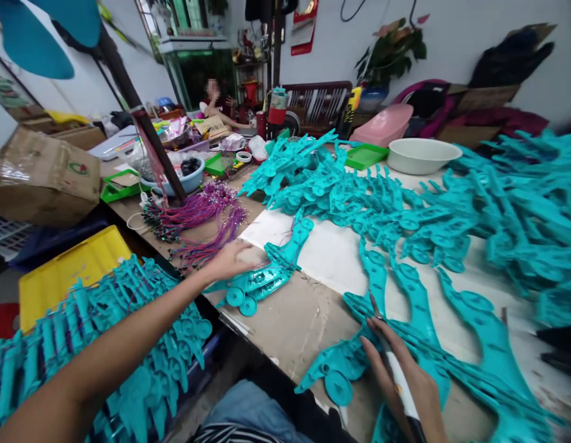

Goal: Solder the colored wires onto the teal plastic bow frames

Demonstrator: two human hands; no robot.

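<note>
My left hand (pixel 230 261) stretches over the near table edge, fingers extended, at the end of a teal plastic part with round discs (pixel 255 283). Whether it touches that part I cannot tell. Just beyond it lies a bundle of purple and red wires (pixel 211 212). My right hand (pixel 403 375) grips a pen-shaped soldering iron (pixel 399 375) with a white barrel and a dark, thin tip. The tip points at a row of curved teal parts (pixel 417 301), overlapping on the table. Under the fingers lies another teal part with a disc (pixel 338 384).
Large heaps of teal parts (pixel 331 178) cover the far and right table. Wired teal parts fill a yellow crate (pixel 77 271) at lower left. Behind stand a white basin (pixel 424 155), a green tray (pixel 366 156) and a blue bowl (pixel 193 178). A dark post (pixel 160 154) rises left; a person (pixel 214 107) sits behind.
</note>
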